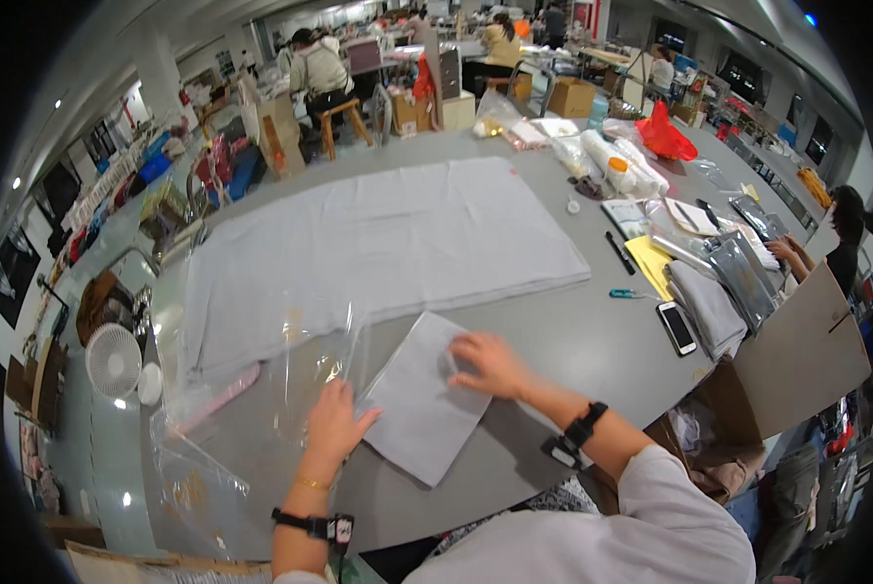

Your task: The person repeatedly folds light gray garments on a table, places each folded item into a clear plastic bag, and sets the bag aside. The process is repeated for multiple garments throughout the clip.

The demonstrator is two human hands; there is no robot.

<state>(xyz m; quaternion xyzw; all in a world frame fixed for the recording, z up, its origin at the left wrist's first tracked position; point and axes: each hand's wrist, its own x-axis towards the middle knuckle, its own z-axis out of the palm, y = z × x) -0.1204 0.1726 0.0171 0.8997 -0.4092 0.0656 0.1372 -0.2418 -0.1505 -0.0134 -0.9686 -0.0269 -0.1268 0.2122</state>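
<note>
A folded light grey cloth [422, 419] lies at a slant on the table in front of me. My right hand [490, 367] rests on its upper right part, fingers apart and slightly bent. At the cloth's left edge is my left hand [334, 420], with its thumb stretched out toward the cloth. Its fingertips meet the near edge of a clear plastic bag [305, 365]; I see no grip on it. Beyond both hands a large stack of light grey cloth [388, 234] is spread flat. Another clear plastic sheet [198, 487] hangs over the table's left side.
To the right lie a phone [676, 327], a teal-handled tool [633, 294], a black marker [619, 253], a yellow sheet [651, 265] and a folded grey cloth [706, 311]. An open cardboard box [792, 355] stands at the right edge. A white fan [115, 360] is at left. Several people work beyond.
</note>
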